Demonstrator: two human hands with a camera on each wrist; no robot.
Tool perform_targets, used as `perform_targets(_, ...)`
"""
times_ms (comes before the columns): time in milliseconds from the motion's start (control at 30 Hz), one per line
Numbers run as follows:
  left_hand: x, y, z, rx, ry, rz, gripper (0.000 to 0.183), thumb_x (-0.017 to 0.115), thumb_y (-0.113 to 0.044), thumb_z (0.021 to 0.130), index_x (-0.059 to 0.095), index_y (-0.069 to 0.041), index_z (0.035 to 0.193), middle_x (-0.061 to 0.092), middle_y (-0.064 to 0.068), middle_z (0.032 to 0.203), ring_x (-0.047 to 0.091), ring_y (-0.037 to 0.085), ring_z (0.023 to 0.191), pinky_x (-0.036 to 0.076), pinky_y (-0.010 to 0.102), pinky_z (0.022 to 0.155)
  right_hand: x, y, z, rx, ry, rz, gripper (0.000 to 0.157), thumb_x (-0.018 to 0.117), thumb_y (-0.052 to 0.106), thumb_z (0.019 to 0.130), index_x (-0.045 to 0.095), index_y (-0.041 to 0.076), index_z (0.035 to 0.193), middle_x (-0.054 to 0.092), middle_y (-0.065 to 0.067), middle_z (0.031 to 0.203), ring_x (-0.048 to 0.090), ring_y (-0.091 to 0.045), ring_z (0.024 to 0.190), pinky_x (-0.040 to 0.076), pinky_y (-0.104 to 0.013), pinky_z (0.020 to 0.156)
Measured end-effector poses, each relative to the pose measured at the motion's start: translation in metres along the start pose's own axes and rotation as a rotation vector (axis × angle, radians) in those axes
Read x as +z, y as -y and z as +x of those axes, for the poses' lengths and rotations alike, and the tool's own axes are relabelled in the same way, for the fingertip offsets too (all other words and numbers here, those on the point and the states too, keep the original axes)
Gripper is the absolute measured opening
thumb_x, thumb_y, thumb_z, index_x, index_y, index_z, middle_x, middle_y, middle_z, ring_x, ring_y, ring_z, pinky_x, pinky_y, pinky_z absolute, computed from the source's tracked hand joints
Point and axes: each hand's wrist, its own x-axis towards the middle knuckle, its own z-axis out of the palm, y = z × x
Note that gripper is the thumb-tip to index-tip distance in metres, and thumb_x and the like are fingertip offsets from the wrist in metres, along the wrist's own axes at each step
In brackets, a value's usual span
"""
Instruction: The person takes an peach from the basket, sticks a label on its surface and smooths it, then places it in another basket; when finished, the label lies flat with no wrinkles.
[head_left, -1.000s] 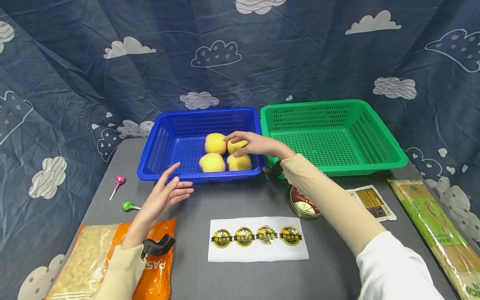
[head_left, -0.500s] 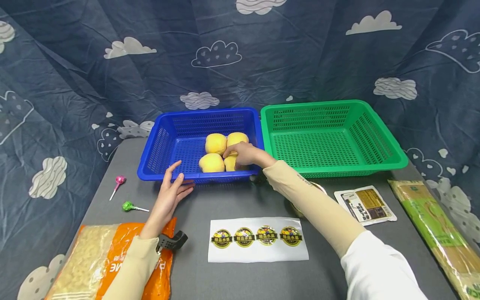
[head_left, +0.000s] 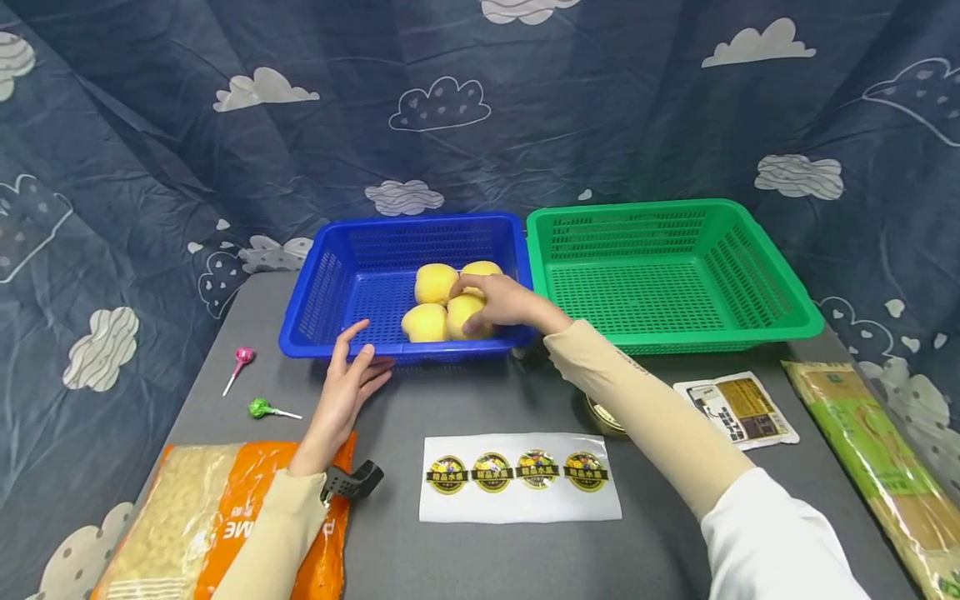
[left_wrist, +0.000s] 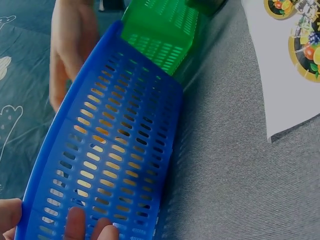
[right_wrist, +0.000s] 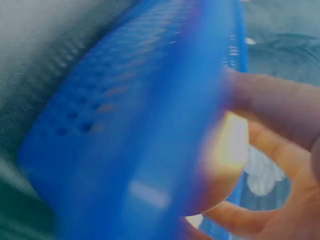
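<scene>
"What are you holding?"
"My right hand point(head_left: 502, 302) grips one yellow fruit point(head_left: 462, 313) inside the blue basket point(head_left: 435, 351); three more yellow fruits point(head_left: 435, 284) sit close around my fingertips."
"And the other side?"
"My left hand point(head_left: 345, 393) is relaxed, fingers loosely spread at the basket's near rim. A sticker sheet point(head_left: 521, 506) lies between my forearms."

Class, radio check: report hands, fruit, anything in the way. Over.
Right hand gripping near-right yellow fruit inside blue basket. Left hand at basket's front rim. Three other fruits crowd close.
</scene>
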Motion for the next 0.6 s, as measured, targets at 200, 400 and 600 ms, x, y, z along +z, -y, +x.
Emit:
perform_targets(200,0.001,0.0,0.0,0.008,-0.01,-0.001,0.046,0.041,-0.023,0.097,0.025,-0.017,0.139,0.041,0.025,0.117,0.043,0.044,0.11,0.039,0.044,0.092,-0.024,0.003,-0.021,-0.047,-0.092,0.295,0.047,0.073,0.025,0.075,0.054,0.022,0.118,0.049,-0.003,0.121,0.047,-0.024,0.101,0.045,-0.037,0.078)
perform_targets(400,0.002,0.002,0.0,0.019,-0.022,-0.006,0.044,0.041,-0.024,0.096,0.027,-0.018,0.138,0.04,0.024,0.118,0.044,0.044,0.109,0.039,0.043,0.092,-0.036,0.01,-0.056,-0.09,-0.118,0.389,0.048,0.072,0.029,0.076,0.053,0.027,0.12,0.048,0.002,0.118,0.047,-0.023,0.099,0.045,-0.037,0.078)
perform_targets(600,0.003,0.004,0.0,0.031,-0.037,0.0,0.045,0.043,-0.025,0.096,0.027,-0.017,0.138,0.044,0.03,0.113,0.044,0.046,0.109,0.04,0.043,0.091,-0.023,0.01,-0.096,-0.121,-0.082,0.391,0.05,0.072,0.028,0.076,0.052,0.027,0.122,0.048,0.003,0.12,0.046,-0.024,0.095,0.045,-0.039,0.077)
